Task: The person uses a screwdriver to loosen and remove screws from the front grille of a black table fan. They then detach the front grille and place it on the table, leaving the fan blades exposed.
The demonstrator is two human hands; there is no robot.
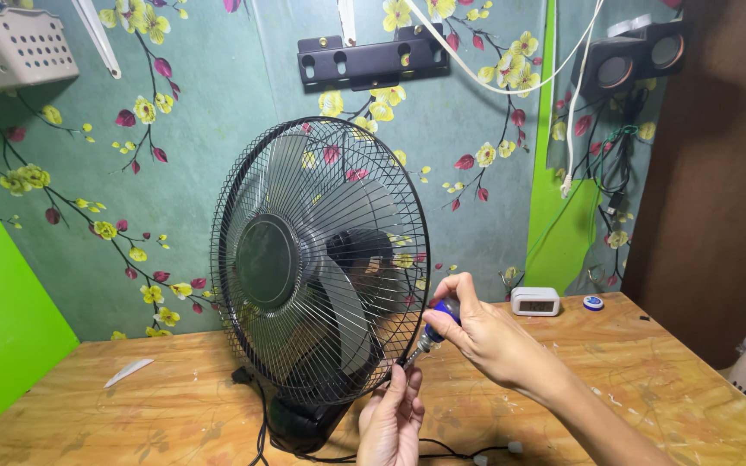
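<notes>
A floral green wall backs a scuffed wooden table (174, 406), where a black desk fan (321, 267) stands near the middle, turned partly left. The right hand (485, 332) is closed round the blue handle of a screwdriver (432, 332), its tip at the lower right rim of the wire guard. The left hand (390, 418) pinches that rim just below the tip, fingers nearly shut. The tip could slip off a small fastener and jab the left fingers just beside it, or the light fan could tip under pressure. The fan has a round wire cage, grey blades, a black hub and a cord trailing from its base. A small white clock (535, 301) sits behind.
</notes>
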